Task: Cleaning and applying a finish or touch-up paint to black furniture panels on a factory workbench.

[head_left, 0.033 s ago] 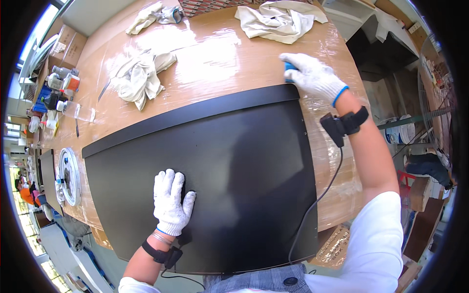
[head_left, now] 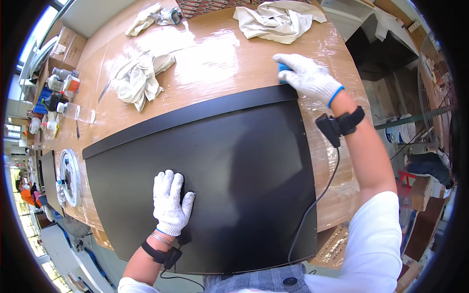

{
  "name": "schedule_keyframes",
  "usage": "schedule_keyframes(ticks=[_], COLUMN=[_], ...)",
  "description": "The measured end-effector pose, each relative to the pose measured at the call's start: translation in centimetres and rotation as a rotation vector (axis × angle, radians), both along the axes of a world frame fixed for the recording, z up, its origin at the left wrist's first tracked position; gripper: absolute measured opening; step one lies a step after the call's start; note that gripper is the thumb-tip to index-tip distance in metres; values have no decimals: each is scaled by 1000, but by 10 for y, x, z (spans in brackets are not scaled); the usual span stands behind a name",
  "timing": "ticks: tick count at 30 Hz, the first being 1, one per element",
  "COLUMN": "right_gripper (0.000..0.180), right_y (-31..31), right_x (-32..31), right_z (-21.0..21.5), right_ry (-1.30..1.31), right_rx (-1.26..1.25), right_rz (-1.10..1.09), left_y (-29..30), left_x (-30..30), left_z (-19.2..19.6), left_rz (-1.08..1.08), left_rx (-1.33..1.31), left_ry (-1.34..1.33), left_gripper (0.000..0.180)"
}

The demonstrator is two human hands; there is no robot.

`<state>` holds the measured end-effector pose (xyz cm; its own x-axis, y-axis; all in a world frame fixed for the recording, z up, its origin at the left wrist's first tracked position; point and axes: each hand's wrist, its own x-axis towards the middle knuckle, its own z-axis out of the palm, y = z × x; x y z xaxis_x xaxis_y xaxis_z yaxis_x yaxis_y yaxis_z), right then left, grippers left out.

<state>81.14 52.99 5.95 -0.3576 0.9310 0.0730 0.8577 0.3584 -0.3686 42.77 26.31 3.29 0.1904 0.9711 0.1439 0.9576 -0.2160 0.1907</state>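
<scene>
A large black panel point(head_left: 210, 195) with a raised lip along its far edge lies before me on the wrapped table. My left hand point(head_left: 172, 205), in a white knit glove, rests flat on the panel left of its middle, fingers stretched out. At the panel's far right corner is my right hand point(head_left: 310, 77), gloved too, its fingers closed round a small blue block point(head_left: 285, 71). The block sits at the far lip; most of it is hidden by the glove, so its exact kind cannot be told.
Crumpled cream cloths point(head_left: 139, 80) and a larger cloth point(head_left: 278, 20) lie on the plastic-wrapped cardboard tabletop point(head_left: 254, 63). To the left stand bottles point(head_left: 78, 112) and a white ring-shaped reel point(head_left: 71, 177). A black cable point(head_left: 312, 205) runs from my right wrist strap across the panel.
My right hand has shifted slightly left along the panel's far edge with the blue block. The left hand stays in place on the panel.
</scene>
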Motion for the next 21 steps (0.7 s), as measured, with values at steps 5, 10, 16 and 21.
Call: schedule_keyframes(ticks=[5, 10, 16, 21], right_gripper=[45, 45, 47, 51], right_y=[-6, -12, -23, -37], right_x=[-2, 18, 20, 28], right_z=[8, 16, 4, -4], right_ry=[3, -51, 208, 269], right_rx=[-82, -168, -260, -253], right_rz=[-12, -128, -277, -314], left_y=[0, -2, -1, -2], left_x=[-1, -1, 0, 0], left_z=[-2, 0, 0, 1], left_rz=[0, 18, 19, 27], left_rx=[2, -4, -13, -18], left_ry=[-5, -1, 4, 13], left_gripper=[56, 54, 53, 51])
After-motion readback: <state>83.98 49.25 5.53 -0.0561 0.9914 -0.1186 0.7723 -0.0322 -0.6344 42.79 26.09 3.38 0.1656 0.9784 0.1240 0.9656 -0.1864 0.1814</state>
